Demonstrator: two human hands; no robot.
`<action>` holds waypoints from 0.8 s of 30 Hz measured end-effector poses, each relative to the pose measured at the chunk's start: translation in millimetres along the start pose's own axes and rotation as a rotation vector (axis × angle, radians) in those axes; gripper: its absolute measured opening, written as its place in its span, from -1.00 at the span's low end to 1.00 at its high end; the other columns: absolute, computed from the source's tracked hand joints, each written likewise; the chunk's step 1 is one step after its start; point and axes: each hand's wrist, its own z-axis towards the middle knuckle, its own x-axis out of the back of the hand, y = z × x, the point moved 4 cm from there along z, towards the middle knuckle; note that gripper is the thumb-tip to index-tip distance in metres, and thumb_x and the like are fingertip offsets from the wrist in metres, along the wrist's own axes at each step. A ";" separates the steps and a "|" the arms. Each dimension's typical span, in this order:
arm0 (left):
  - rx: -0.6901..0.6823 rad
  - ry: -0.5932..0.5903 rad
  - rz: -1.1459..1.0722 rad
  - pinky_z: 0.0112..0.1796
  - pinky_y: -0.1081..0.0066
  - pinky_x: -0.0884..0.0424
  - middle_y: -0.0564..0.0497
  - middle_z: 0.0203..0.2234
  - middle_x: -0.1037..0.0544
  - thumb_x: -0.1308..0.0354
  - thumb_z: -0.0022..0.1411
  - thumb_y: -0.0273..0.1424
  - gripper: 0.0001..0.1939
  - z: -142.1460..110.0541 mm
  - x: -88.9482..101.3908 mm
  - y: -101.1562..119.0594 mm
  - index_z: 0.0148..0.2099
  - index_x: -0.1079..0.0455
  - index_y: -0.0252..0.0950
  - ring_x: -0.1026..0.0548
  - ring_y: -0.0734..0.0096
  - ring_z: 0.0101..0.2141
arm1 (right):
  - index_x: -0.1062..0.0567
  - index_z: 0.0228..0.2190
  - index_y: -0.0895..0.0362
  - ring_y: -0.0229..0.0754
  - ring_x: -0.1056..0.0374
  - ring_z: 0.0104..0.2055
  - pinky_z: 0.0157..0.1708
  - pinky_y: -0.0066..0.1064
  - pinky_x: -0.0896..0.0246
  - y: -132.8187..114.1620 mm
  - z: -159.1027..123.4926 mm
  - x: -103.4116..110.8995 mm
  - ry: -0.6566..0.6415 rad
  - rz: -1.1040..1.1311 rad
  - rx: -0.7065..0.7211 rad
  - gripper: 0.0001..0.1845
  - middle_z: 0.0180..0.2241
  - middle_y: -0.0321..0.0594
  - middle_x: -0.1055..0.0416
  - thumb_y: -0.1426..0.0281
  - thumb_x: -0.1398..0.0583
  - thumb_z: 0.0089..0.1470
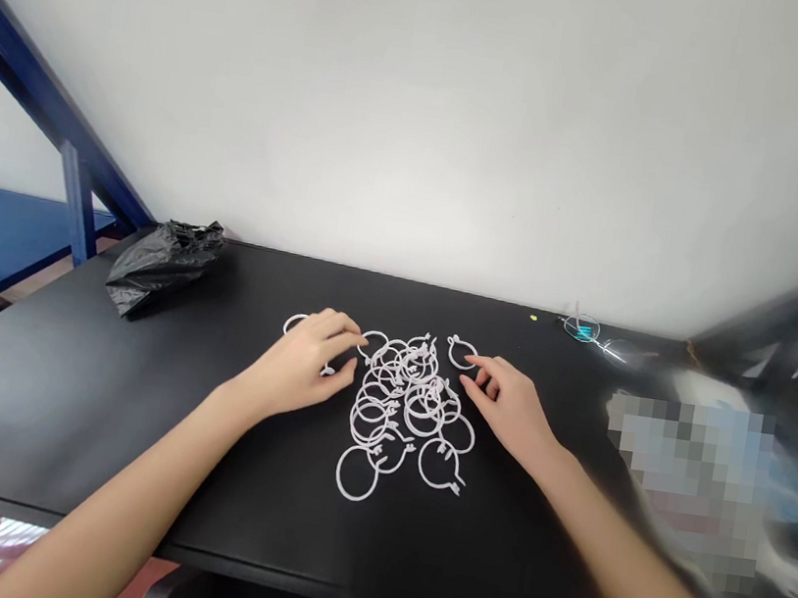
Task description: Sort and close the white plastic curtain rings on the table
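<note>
Several thin white rings (395,405) with small clasp-like tabs lie in a loose, overlapping heap on the black table (252,496). My left hand (309,356) is at the heap's left side, its thumb and fingers apart; an index fingertip is close to a ring (373,333) at the heap's upper left. Another ring (298,318) is partly hidden behind this hand. On the other side, my right hand (508,398) has its thumb and index finger apart. Its index fingertip is at the edge of a separate ring (452,354); whether they touch I cannot tell.
A crumpled black plastic bag (167,261) lies at the back left. Eyeglasses (582,329) rest near the wall at the back right, with a small yellow-green bit (534,317) beside them. Blurred plastic packaging (712,397) covers the right side. Blue metal framing (76,194) stands at left.
</note>
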 end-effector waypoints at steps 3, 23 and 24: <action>-0.096 0.038 -0.070 -0.18 0.25 -0.38 -0.12 -0.21 -0.51 -0.01 0.30 -0.55 -0.79 -0.1 -8.1 20.1 -0.09 -0.44 -0.35 -0.42 0.28 -0.22 | -0.50 -0.37 0.07 -0.28 -0.22 -0.58 -0.56 -0.43 -0.10 -3.5 -2.6 -3.5 -0.052 -0.119 -0.007 -0.87 -0.60 -0.38 -0.30 0.33 -0.16 0.16; 0.422 -0.017 -1.498 -0.22 0.39 -0.53 -0.13 -0.10 -0.51 -0.23 0.27 -0.36 -0.66 -7.2 -44.6 75.7 0.08 -0.41 -0.29 -0.50 0.32 -0.14 | -0.38 -0.15 0.07 -0.32 -0.36 -0.54 -0.51 -0.50 -0.29 -84.4 -55.9 -3.0 0.061 0.376 0.651 -0.81 -0.49 -0.34 -0.45 0.55 -0.12 0.23; 0.424 -0.025 -1.463 -0.21 0.38 -0.53 -0.13 -0.09 -0.50 -0.23 0.27 -0.37 -0.64 -7.3 -44.0 75.7 0.10 -0.40 -0.28 -0.49 0.30 -0.12 | -0.40 -0.14 0.07 -0.32 -0.38 -0.53 -0.49 -0.51 -0.32 -81.3 -56.2 -1.3 0.101 0.426 0.590 -0.79 -0.47 -0.34 -0.46 0.54 -0.15 0.21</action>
